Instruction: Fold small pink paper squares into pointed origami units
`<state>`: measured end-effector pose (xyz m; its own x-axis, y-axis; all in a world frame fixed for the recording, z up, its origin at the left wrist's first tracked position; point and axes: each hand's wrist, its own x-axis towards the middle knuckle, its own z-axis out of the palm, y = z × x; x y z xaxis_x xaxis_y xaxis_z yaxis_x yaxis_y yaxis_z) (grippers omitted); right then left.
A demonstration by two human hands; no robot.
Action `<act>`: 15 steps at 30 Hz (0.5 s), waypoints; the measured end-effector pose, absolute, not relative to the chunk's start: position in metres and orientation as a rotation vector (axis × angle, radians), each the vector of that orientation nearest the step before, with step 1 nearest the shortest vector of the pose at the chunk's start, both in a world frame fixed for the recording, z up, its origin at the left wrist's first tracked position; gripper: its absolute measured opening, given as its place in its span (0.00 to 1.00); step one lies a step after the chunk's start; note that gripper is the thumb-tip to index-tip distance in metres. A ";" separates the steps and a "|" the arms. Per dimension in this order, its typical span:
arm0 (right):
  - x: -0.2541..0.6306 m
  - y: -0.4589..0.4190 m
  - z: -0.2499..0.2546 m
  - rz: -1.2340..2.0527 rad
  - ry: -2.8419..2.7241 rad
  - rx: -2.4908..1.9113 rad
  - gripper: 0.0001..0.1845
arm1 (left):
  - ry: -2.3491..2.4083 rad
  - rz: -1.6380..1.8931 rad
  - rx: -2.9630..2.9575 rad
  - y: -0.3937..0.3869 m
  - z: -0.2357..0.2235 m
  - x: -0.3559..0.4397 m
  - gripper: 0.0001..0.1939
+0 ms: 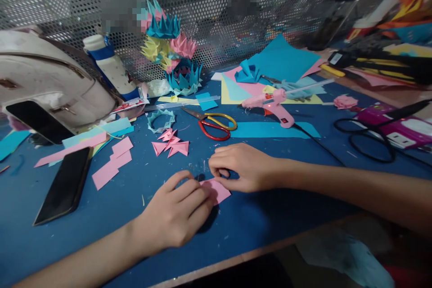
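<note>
A small pink paper piece (221, 192) lies on the blue tabletop between my hands. My left hand (180, 209) is closed over its left side, fingertips bent down onto it and partly hidden. From the right, my right hand (245, 166) has curled fingers and a thumb at the paper's upper edge. Beyond them lie folded pink paper points (171, 142), a light-blue folded paper ring (161, 121) and scissors (216, 128) with one red and one yellow handle. Flat pink paper rectangles (113, 162) overlap to the left.
A pink glue gun (270, 105) rests on a blue paper strip (305, 129), its cord trailing right. Phones (64, 186), a bag (43, 67) and a bottle (110, 65) stand or lie left. Folded paper shapes (184, 74) stack against a perforated metal panel (209, 18). A purple power strip (398, 128) lies right.
</note>
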<state>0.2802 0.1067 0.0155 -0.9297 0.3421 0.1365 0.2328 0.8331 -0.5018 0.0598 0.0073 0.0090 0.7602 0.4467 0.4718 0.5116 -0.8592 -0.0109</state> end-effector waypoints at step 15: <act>0.281 0.106 0.015 0.697 -2.783 -0.410 0.03 | -1.037 -0.794 -2.988 0.030 0.006 0.061 0.15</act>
<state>0.2814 0.1060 0.0150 -0.9312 0.3254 0.1645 0.2095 0.8468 -0.4889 0.0611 0.0300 0.0064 0.6804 0.6097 0.4066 0.5518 -0.7913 0.2633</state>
